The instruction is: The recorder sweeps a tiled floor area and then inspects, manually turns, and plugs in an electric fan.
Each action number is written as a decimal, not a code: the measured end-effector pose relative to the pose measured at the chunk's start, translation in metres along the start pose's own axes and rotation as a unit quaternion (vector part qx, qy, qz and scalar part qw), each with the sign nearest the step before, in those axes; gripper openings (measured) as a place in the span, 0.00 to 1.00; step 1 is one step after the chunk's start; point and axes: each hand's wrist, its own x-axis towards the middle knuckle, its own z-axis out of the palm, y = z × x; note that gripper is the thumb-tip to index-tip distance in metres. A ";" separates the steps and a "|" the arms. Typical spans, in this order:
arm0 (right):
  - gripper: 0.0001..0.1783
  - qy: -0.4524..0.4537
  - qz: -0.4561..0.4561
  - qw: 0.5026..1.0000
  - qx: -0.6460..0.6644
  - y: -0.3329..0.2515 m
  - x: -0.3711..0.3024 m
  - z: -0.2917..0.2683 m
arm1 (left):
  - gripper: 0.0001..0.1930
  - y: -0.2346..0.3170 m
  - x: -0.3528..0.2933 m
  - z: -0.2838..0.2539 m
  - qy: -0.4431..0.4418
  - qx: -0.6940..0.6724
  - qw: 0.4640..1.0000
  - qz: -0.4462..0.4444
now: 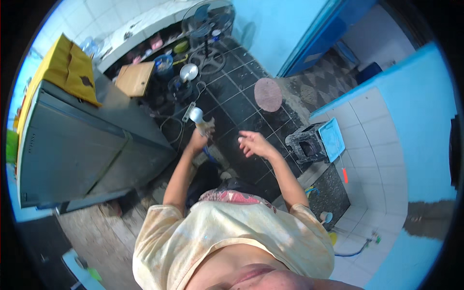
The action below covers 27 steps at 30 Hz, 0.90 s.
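My left hand (198, 141), in front of the fridge's right side, is closed around a slim pale thing with a rounded white top (196, 115). It could be a bottle or a bulb; its lower part is hidden by the fingers. A greyish-brown blurred shape (209, 126) sits against that hand, too unclear to name. To the right, my right hand (255, 144) hovers over the dark tiled floor (237, 104), with its fingers apart and slightly bent. A small white spot shows at its thumb. A white power strip (189, 112) with a cable lies beyond my left hand.
A grey fridge (92, 140) under a yellow cover (72, 70) stands at left. Beyond are a wooden board (135, 79), a metal bowl (189, 72) and a standing fan (206, 60). A pink oval mat (268, 94) lies ahead; a sooty stove (309, 143) with a blue tray (332, 139) is at right.
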 end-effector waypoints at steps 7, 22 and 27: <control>0.25 -0.020 0.018 0.999 0.042 -0.010 0.101 -0.083 | 0.15 0.007 0.048 -0.085 0.168 -0.018 0.984 -0.060; 0.24 -0.056 0.093 0.975 -0.193 -0.028 0.390 -0.182 | 0.19 -0.078 0.114 -0.151 0.428 -0.066 0.898 -0.077; 0.24 -0.172 0.123 0.908 -0.362 -0.020 0.513 -0.180 | 0.20 -0.070 0.125 -0.133 0.575 -0.044 0.809 -0.111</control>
